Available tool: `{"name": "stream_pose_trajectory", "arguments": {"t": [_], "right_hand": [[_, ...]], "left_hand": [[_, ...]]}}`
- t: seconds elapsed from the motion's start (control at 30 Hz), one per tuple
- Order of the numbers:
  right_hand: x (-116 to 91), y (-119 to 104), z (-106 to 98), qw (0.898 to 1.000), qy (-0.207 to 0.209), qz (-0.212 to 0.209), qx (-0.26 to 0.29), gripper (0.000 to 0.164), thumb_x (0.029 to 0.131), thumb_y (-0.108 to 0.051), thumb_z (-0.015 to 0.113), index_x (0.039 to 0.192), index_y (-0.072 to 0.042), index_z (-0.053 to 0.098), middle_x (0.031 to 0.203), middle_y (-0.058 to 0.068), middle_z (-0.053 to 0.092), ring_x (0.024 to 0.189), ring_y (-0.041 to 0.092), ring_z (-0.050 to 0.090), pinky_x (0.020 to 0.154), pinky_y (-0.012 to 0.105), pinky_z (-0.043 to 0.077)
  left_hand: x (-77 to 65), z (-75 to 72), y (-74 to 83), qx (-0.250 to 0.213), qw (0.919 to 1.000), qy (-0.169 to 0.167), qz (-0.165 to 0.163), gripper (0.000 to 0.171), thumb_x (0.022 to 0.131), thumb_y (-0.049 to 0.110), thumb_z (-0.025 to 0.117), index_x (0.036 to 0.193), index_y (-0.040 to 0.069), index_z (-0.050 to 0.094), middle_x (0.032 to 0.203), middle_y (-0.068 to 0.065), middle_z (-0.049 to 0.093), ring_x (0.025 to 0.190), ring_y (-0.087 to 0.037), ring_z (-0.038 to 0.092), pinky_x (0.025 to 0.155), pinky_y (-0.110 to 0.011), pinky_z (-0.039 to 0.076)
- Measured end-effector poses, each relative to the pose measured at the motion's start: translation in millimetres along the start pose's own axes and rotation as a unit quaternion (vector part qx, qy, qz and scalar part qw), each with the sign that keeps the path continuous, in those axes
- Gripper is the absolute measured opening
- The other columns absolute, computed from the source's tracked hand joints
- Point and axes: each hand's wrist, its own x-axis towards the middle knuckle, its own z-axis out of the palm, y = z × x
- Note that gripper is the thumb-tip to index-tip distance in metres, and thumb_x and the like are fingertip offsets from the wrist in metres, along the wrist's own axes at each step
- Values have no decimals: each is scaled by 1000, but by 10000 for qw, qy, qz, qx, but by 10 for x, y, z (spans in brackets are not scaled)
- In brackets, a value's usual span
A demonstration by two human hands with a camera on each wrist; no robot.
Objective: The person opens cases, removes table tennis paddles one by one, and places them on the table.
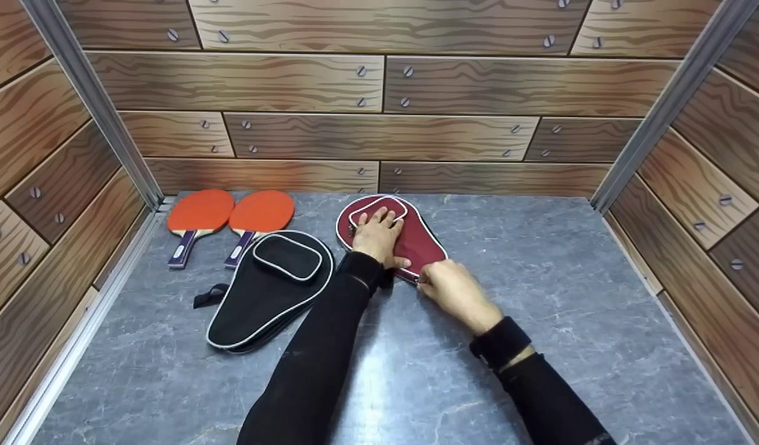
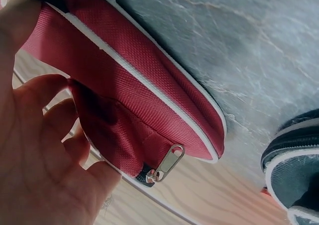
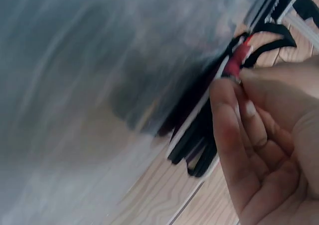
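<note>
A red table tennis paddle case (image 1: 419, 241) with white piping lies at the back middle of the table. My left hand (image 1: 379, 238) rests on it with spread fingers, over its front pocket. In the left wrist view, a metal zipper pull (image 2: 169, 162) hangs at the pocket's end, beside that hand's fingers. My right hand (image 1: 457, 290) is at the case's narrow end, thumb and forefinger pinching the zipper pull at its edge. The right wrist view shows the pinching fingers (image 3: 227, 120) hiding most of that pull, with the case's side seam beside them.
A black paddle case (image 1: 268, 303) with white piping lies left of my left forearm, its black strap (image 1: 211, 295) sticking out. Behind it are two orange-red paddles, one at far left (image 1: 200, 210) and one beside it (image 1: 262, 210). Wood-patterned walls (image 1: 379, 136) enclose the table.
</note>
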Motion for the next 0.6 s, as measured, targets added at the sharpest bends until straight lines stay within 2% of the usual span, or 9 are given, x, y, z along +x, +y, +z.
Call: {"name": "stream_pose_trajectory", "arguments": {"t": [0.2,0.4,0.53,0.6], "right_hand": [[17,-89,26,9996,104,250,-93,16,94,-8,92,82,-10,81,88,12,84,87,46,83,77,63,67],[14,-68,-34,9998,-1,179,-35,10,95,-12,94,88,-11,87,89,8,88,86,38,85,78,58,68],[7,-7,-186,9998,-22,18,221,9,100,-16,91,95,-9,89,89,7,88,77,26,81,74,51,69],[-2,55,-285,9994,12,-29,352,11,103,-18,89,99,-8,90,91,8,89,77,23,80,75,49,70]], "left_hand": [[-2,-6,-1,49,10000,13,26,113,95,76,84,185,25,39,197,-4,31,187,-28,20,152,-63,21],[-38,-40,17,203,9996,-190,96,110,98,77,80,185,25,39,197,-3,30,188,-25,16,153,-59,18],[-24,-35,11,222,9987,-393,218,110,100,76,78,186,23,36,198,-4,27,189,-27,11,154,-60,15],[-11,-30,2,248,9983,-436,311,110,100,77,78,186,22,36,198,-5,26,189,-27,10,154,-61,14]]}}
